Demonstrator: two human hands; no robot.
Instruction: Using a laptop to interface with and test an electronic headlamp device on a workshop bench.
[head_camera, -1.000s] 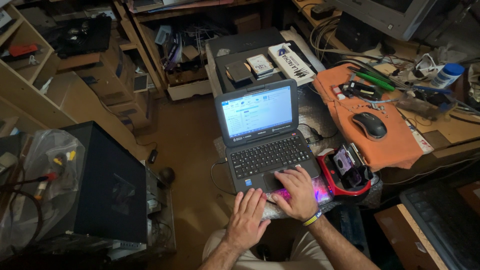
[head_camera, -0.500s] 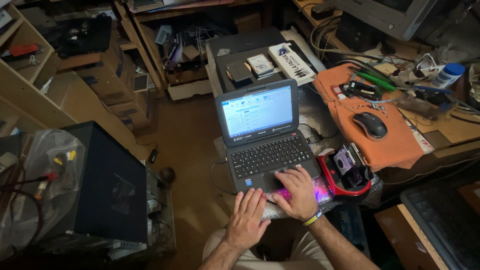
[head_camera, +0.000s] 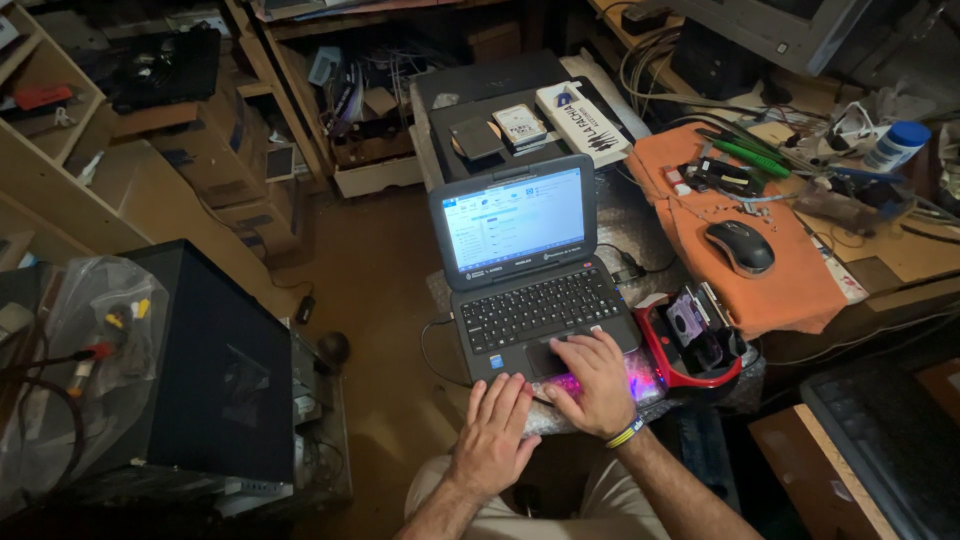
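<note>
A small dark laptop (head_camera: 525, 270) sits open in front of the person, just past their knees. Its screen is lit up bright and blue-white. The left hand (head_camera: 495, 430) lies flat at the front left corner of the laptop, at about 7 o'clock from the keys. Its fingers (head_camera: 505, 395) are stretched out straight and close together, and they hold nothing. The right hand (head_camera: 595, 380) rests palm down on the touch pad part, at 6 o'clock from the keys. Its fingers (head_camera: 580, 350) are spread a little and bent softly, pressing on the laptop and gripping nothing. A yellow and blue band (head_camera: 624, 434) goes round the right wrist. Something glowing pink and purple (head_camera: 640, 375) peeks out from under the right hand.

At 3 o'clock from the right hand, just beside the laptop, is a red tray (head_camera: 695, 345) with small parts in it. At 1 o'clock lies an orange cloth (head_camera: 760, 270) on the tabletop (head_camera: 910, 255), with a black mouse (head_camera: 740, 247) on top. Behind the laptop, at 12 o'clock, some flat drives (head_camera: 520, 127) lie on a dark box. Far to 9 o'clock stands a big black computer case (head_camera: 215, 365) on the floor (head_camera: 375, 290).
</note>
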